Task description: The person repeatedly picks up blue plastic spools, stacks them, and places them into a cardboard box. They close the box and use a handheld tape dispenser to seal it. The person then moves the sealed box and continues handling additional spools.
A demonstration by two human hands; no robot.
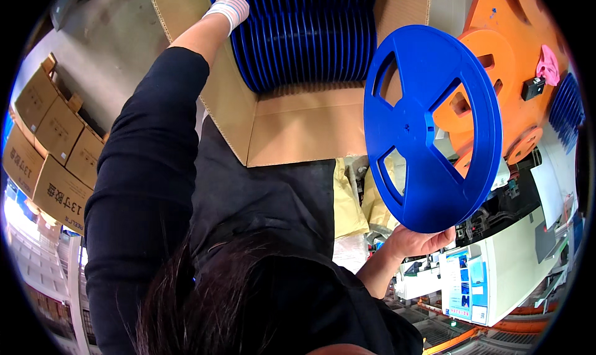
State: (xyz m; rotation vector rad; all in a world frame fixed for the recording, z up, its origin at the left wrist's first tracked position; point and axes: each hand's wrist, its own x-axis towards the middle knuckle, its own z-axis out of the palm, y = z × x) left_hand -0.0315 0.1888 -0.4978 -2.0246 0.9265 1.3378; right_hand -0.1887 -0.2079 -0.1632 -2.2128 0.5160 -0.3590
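A large blue plastic reel (413, 134) with three wedge-shaped cutouts stands tilted at the right, outside the box. My bare right hand (422, 240) is closed on its lower rim; part of the fingers is behind the reel. My left hand (231, 8), in a striped white glove, reaches into an open cardboard box (304, 128) at the top. Its fingers curl at the left edge of the row of blue reels (304, 48) packed on edge in there, and the fingertips are mostly hidden. The reels stand in two rows, one behind the other.
An orange machine part (515, 29) with round plates stands at the right, bearing a pink cloth (547, 65) and a small black device (532, 89). More blue reels (567, 113) lie beyond. Closed cartons (62, 190) are stacked at the left. A white cabinet (515, 268) stands lower right.
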